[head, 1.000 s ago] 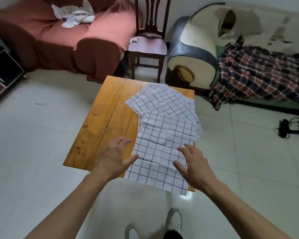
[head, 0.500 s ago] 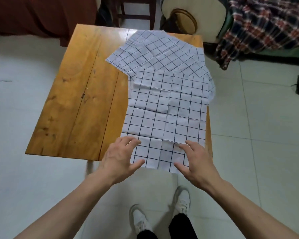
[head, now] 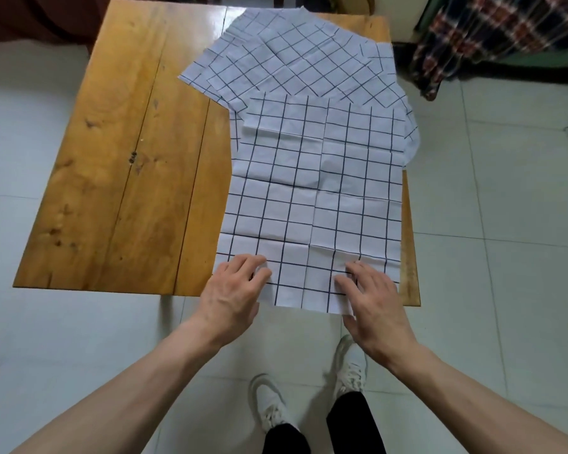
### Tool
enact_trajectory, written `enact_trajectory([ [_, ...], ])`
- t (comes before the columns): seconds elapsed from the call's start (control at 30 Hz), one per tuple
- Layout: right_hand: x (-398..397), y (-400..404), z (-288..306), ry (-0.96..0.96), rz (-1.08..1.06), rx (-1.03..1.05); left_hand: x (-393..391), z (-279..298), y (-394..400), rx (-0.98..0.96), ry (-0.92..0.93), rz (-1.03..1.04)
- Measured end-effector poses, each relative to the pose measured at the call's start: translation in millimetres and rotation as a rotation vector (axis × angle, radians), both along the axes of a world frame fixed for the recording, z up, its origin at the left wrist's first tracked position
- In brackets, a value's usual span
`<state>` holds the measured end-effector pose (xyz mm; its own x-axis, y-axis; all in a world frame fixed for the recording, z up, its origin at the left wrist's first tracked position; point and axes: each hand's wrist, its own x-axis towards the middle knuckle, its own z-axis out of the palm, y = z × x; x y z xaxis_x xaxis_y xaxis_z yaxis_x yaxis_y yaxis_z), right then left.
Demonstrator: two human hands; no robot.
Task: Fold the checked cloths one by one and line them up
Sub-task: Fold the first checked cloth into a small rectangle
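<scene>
Two hands [head: 232, 298] [head: 373, 301] on cloth [head: 315, 191], wood table [head: 118, 178].

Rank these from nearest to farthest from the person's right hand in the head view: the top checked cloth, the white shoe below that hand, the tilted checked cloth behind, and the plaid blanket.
From the right hand:
1. Top checked cloth: under its fingertips, at the table's near edge.
2. White shoe: on the floor just below the hand.
3. Tilted checked cloth: at the table's far end.
4. Plaid blanket: far right corner, beyond the table.

Creased matt cloth [head: 315, 178] on glossy wooden table [head: 118, 178].
</scene>
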<state>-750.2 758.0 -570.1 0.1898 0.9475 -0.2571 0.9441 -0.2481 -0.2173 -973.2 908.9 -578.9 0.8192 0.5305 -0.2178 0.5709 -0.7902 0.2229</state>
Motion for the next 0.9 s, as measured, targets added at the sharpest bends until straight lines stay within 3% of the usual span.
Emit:
enact_trajectory([
  [0.3,15,9,12,0.088,-0.100,0.224,-7,12,13,0.013,-0.190,0.023],
  [0.57,30,22,43,0.155,-0.249,0.252,-5,51,34,0.087,-0.319,0.112],
  [0.9,51,28,99,0.147,-0.271,0.333,12,112,50,0.147,-0.447,0.122],
])
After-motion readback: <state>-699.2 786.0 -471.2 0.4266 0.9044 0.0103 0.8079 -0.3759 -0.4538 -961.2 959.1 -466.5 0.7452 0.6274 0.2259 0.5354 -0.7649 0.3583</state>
